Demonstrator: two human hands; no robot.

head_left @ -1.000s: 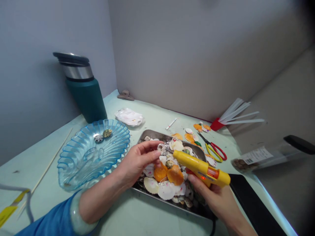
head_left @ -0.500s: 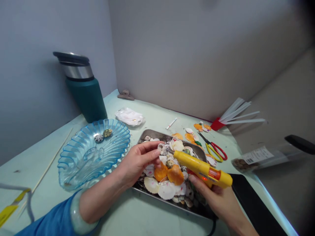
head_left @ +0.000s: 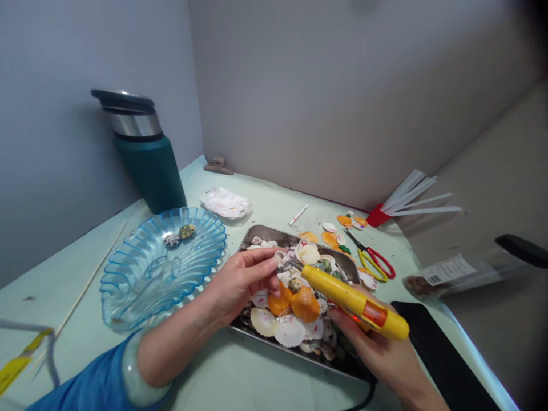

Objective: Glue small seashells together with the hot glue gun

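Between the fingertips of my left hand (head_left: 246, 279) is a small pale shell (head_left: 280, 258), pinched over the metal tray. My right hand (head_left: 379, 348) is wrapped round a yellow glue gun (head_left: 346, 291) with a red light on its side. Its dark nozzle points left and meets or nearly meets the shell; I cannot tell if they touch. Below both hands, the metal tray (head_left: 274, 355) holds a heap of shells, among them orange scallop shells (head_left: 305, 303), white scallop shells (head_left: 290, 331) and speckled snail shells.
A blue glass dish (head_left: 145, 274) with two snail shells stands left, before a teal bottle (head_left: 148, 165). Scissors (head_left: 372, 257), a red cup (head_left: 378, 216) of glue sticks, and a plastic bag (head_left: 445, 274) are at right. A white packet (head_left: 225, 202) lies behind the tray.
The glue gun has tilted slightly, its rear end lower and farther right, with my right hand shifting along. My left hand and the shell have hardly moved.
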